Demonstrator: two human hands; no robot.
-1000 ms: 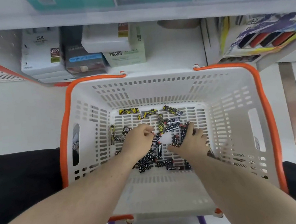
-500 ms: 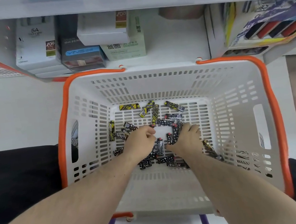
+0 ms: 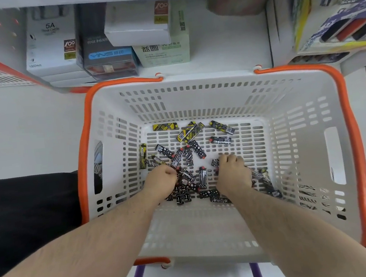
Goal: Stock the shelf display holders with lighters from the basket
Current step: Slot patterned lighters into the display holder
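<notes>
Both hands sat low between the basket (image 3: 345,144) walls, the left hand (image 3: 161,182) and right hand (image 3: 233,173) each curled over lighters (image 3: 188,158), their grips hidden.

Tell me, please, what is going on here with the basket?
A person is reaching both hands into a white plastic slotted basket with an orange rim, gathering small patterned lighters, black-and-white and yellow ones, scattered across its bottom. The left hand and the right hand both have fingers curled among the lighters. None has been lifted out yet. Boxed goods sit on the white shelf beyond the basket.
</notes>
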